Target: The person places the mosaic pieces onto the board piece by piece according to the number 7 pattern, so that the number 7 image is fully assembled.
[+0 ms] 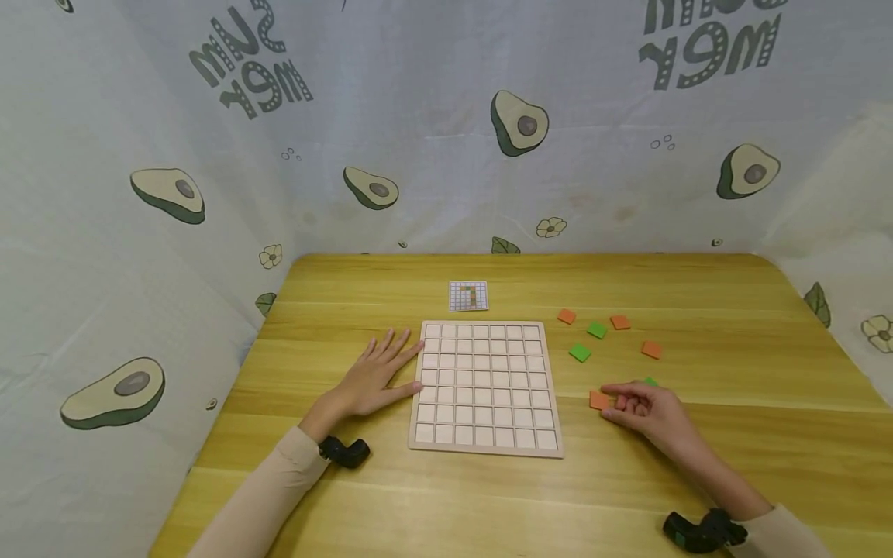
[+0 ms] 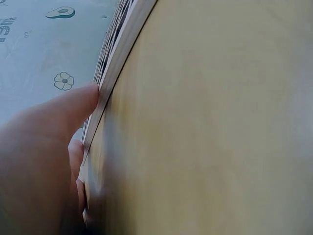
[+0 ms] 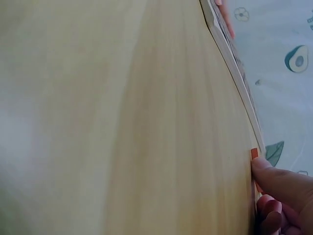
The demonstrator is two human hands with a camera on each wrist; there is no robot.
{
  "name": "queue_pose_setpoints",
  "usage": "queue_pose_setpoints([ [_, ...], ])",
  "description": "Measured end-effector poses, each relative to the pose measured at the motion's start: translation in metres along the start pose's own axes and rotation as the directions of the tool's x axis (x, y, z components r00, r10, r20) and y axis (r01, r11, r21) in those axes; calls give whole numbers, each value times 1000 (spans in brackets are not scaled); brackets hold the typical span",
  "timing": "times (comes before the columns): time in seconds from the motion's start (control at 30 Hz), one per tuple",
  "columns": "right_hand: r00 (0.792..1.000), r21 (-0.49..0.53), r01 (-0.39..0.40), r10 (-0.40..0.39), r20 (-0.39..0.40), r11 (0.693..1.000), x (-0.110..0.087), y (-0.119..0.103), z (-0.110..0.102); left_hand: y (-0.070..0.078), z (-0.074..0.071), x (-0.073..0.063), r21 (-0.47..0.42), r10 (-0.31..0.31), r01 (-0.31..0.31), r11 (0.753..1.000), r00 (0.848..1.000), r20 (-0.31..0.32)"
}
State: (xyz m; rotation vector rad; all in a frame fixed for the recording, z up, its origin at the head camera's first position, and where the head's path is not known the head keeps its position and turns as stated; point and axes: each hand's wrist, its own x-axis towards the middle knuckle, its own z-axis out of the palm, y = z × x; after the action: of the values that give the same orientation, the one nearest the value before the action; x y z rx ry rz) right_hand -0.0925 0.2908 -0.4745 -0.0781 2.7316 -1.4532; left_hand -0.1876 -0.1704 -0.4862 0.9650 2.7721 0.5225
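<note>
A square wooden grid board (image 1: 484,386) with rows of recessed squares lies on the table. My left hand (image 1: 380,376) rests flat at its left side, fingers spread, with thumb and forefinger at the edge. In the left wrist view the thumb (image 2: 83,100) lies against the board's rim (image 2: 120,56). To the right of the board, my right hand (image 1: 645,411) pinches an orange square tile (image 1: 598,400) between thumb and forefinger, the other fingers curled under. The right wrist view shows the orange tile (image 3: 254,153) low by the table surface, partly hidden by the thumb.
Past the right hand lie more orange tiles (image 1: 620,322) and green tiles (image 1: 580,353), loosely scattered. One green tile (image 1: 651,382) is partly covered by that hand. A small printed grid card (image 1: 468,296) with coloured squares lies behind the board. A patterned curtain (image 1: 446,155) hangs around the table (image 1: 460,504).
</note>
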Motion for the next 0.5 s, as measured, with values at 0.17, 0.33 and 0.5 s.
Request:
queue_pose_setpoints([
  [0.17, 1000, -41, 20, -20, -4, 999, 0, 0, 1, 0, 0, 0, 5, 2, -2, 1000, 1000, -5],
  [0.33, 999, -71, 52, -53, -1, 996, 1, -1, 1, 1, -1, 0, 0, 5, -5, 1000, 1000, -11],
  [0.5, 996, -90, 86, -86, 2, 992, 1, 0, 1, 2, -1, -1, -18, -1, 1, 1000, 1000, -11],
])
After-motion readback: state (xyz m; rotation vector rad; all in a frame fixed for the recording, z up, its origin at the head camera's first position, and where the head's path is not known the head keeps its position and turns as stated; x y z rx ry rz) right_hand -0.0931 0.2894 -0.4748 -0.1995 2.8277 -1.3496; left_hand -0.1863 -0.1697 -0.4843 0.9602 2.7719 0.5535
